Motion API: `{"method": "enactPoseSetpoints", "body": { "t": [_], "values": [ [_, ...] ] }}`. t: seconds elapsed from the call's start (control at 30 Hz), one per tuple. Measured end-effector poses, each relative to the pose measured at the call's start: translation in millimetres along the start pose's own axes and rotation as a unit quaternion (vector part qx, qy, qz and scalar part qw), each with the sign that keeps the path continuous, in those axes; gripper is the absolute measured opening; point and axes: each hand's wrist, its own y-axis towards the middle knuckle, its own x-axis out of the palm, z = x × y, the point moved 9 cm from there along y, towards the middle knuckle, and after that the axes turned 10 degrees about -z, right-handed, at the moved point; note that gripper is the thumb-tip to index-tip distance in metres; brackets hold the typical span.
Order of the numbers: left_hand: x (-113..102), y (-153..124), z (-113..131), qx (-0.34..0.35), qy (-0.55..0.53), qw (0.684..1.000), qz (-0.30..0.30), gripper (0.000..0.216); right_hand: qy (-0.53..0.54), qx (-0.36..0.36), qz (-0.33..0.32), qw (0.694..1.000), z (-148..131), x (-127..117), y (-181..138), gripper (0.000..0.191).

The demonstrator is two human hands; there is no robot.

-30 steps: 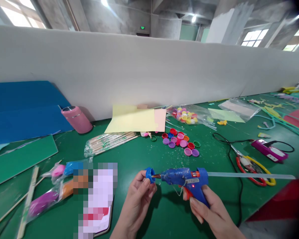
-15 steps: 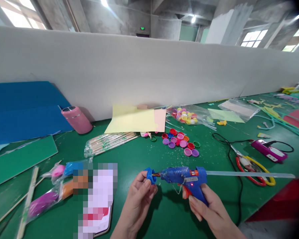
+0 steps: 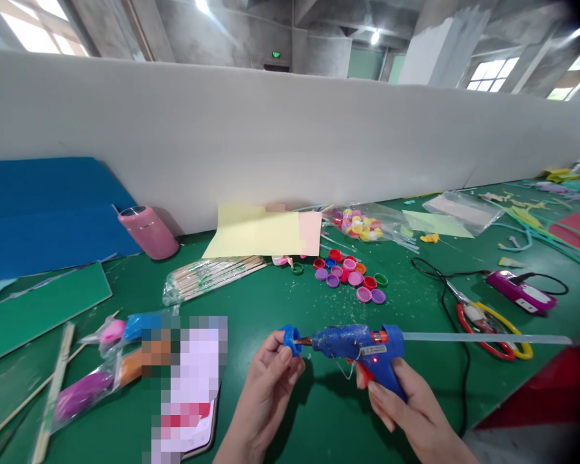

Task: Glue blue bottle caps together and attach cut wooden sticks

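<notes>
Between thumb and fingers, my left hand (image 3: 273, 380) pinches a small blue bottle cap (image 3: 290, 340) with its hollow side turned right. My right hand (image 3: 408, 403) is wrapped round the grip of a blue hot glue gun (image 3: 345, 341), fingers at its orange-red trigger. The nozzle points left, its tip at the cap's opening; whether it touches the cap I cannot tell. From the back of the gun a long clear glue stick (image 3: 483, 337) sticks out to the right. A small red light glows on the gun's side.
Loose coloured caps (image 3: 355, 278) lie beyond the gun. Scissors (image 3: 495, 332), a black cord (image 3: 444, 309) and a purple device (image 3: 522, 293) are at right. A phone (image 3: 205, 432), wrapped clay (image 3: 84, 393), bagged sticks (image 3: 217, 277) and a pink tumbler (image 3: 149, 233) stand or lie left.
The glue gun has shifted slightly to the right, so its nozzle sits a little farther out of the cap. My left hand and the cap have barely moved.
</notes>
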Motion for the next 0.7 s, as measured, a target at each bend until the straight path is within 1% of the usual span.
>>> {"method": "enactPoseSetpoints", "body": {
  "t": [0.17,0.47,0.6,0.7],
  "values": [
    [-1.1,-0.4,-0.9,-0.001,-0.007,1.0,0.009,0.015,-0.005,0.009,-0.005,1.0,2.6,-0.6,-2.1,0.024],
    [-1.3,0.9,-1.3,-0.012,-0.01,1.0,0.009,0.013,-0.018,0.02,0.004,1.0,4.2,-2.8,-6.3,0.027],
    [-3.5,0.5,-1.6,-0.009,-0.015,1.0,0.022,0.014,-0.022,0.03,0.007,0.999,5.2,-3.8,-8.3,0.027],
    [-3.6,0.7,-1.4,-0.005,-0.014,1.0,0.018,0.012,-0.021,0.027,0.006,0.999,6.0,-4.0,-8.8,0.026]
  ]
}}
